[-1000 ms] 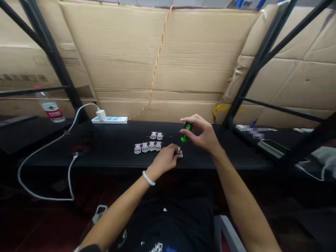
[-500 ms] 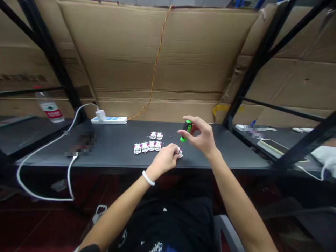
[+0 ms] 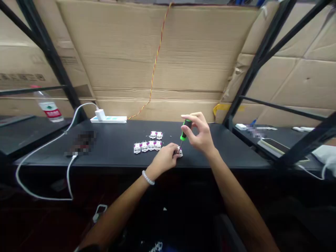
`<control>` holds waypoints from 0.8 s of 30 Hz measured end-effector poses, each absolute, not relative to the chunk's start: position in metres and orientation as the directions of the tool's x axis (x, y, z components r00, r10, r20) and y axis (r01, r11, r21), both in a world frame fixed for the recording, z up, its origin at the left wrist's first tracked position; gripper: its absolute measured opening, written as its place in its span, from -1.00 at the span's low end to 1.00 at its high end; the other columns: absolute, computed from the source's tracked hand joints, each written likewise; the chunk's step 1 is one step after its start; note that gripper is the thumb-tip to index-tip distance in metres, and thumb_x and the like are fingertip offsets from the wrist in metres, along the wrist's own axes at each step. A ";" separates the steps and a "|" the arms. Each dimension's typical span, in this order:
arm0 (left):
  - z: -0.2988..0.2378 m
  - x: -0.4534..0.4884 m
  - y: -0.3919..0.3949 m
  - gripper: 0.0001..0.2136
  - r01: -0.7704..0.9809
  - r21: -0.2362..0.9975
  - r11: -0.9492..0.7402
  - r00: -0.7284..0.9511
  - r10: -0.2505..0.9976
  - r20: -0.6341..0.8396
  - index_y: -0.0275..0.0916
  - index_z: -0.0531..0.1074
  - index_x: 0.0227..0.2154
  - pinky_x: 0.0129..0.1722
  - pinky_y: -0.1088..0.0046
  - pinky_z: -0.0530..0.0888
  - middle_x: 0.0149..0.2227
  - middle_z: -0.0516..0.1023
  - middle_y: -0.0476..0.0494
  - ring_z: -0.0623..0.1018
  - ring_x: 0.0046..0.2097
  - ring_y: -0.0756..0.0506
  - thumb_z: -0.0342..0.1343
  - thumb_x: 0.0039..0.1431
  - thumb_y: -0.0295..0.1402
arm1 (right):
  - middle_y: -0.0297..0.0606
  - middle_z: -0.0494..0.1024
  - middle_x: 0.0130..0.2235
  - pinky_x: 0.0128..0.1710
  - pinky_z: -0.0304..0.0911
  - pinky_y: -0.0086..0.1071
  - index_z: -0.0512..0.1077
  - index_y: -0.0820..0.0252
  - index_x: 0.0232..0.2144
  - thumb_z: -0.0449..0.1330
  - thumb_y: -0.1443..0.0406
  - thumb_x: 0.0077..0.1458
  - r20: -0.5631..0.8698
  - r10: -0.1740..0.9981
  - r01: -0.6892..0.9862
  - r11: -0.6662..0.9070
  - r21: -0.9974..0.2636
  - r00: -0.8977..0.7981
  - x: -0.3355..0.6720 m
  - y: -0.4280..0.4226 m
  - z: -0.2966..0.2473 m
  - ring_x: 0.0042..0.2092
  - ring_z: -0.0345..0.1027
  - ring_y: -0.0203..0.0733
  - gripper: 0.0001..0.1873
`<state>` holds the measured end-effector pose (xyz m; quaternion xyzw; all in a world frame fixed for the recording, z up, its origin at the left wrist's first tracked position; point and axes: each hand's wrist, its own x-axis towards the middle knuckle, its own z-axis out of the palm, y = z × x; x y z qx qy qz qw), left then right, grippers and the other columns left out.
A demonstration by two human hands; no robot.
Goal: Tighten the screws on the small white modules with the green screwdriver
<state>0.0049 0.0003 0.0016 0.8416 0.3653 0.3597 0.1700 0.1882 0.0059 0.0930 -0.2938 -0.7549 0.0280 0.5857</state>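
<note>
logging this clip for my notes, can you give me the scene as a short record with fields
left hand: holds a small white part, mostly hidden, down at the black tabletop
right hand: holds a green-and-black screwdriver by its handle
screwdriver angle: tilted, shaft pointing down to the part in the left hand
other parts: six white-and-purple pieces, four in the near row, two behind
left wrist: pale bracelet
back edge: power strip with a white adapter
</note>
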 end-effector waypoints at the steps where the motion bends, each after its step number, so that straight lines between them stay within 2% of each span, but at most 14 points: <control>1: 0.002 0.005 0.000 -0.88 0.492 0.551 -0.674 0.473 0.738 0.481 -0.20 0.46 -0.34 0.04 0.25 0.56 -0.11 0.65 -0.17 0.65 -0.06 -0.20 0.20 0.29 -0.53 | -0.11 0.55 0.05 -0.04 0.55 -0.14 0.58 -0.05 0.17 0.25 0.05 0.37 0.855 0.488 0.364 0.839 -0.404 -0.174 0.189 0.005 0.093 -0.02 0.53 -0.04 -0.60; 3: 0.002 0.005 0.000 -0.89 0.484 0.554 -0.677 0.474 0.735 0.484 -0.20 0.47 -0.33 0.05 0.25 0.55 -0.11 0.65 -0.16 0.65 -0.06 -0.19 0.21 0.28 -0.53 | -0.11 0.58 0.12 0.08 0.54 -0.08 0.48 -0.06 0.28 0.15 0.06 0.44 0.806 0.536 0.234 0.842 -0.486 -0.253 0.191 0.003 0.093 0.04 0.57 -0.02 -0.55; 6: 0.002 0.005 0.001 -0.86 0.469 0.565 -0.678 0.465 0.734 0.495 -0.20 0.48 -0.34 0.07 0.25 0.55 -0.11 0.66 -0.16 0.64 -0.04 -0.19 0.18 0.23 -0.59 | -0.15 0.64 0.03 0.03 0.56 -0.11 0.51 -0.04 0.25 0.16 0.08 0.45 0.761 0.584 0.154 0.810 -0.565 -0.283 0.193 0.003 0.094 -0.07 0.61 -0.09 -0.59; 11: 0.001 0.005 -0.001 -0.82 0.497 0.562 -0.661 0.439 0.750 0.494 -0.19 0.45 -0.35 -0.02 0.29 0.54 -0.20 0.64 -0.12 0.62 -0.13 -0.16 0.15 0.18 -0.64 | -0.24 0.58 -0.18 -0.13 0.50 -0.24 0.63 0.02 0.05 0.35 0.14 0.31 0.818 0.524 0.326 0.837 -0.441 -0.238 0.191 0.004 0.100 -0.19 0.49 -0.16 -0.69; 17: 0.003 0.010 -0.008 -0.85 0.597 0.508 -0.621 0.415 0.781 0.466 -0.18 0.40 -0.34 -0.10 0.27 0.52 -0.20 0.59 -0.16 0.61 -0.17 -0.19 0.14 0.22 -0.59 | -0.24 0.55 -0.18 -0.20 0.45 -0.27 0.62 0.02 0.06 0.32 0.15 0.33 0.830 0.502 0.364 0.840 -0.402 -0.242 0.186 0.000 0.102 -0.25 0.42 -0.19 -0.70; 24: 0.007 0.013 -0.013 -0.84 0.657 0.463 -0.595 0.419 0.798 0.432 -0.17 0.36 -0.32 -0.10 0.27 0.51 -0.19 0.57 -0.17 0.60 -0.16 -0.20 0.11 0.22 -0.59 | -0.27 0.55 -0.23 -0.27 0.42 -0.30 0.62 0.03 0.03 0.33 0.15 0.32 0.854 0.465 0.415 0.842 -0.345 -0.234 0.184 -0.003 0.103 -0.33 0.36 -0.23 -0.72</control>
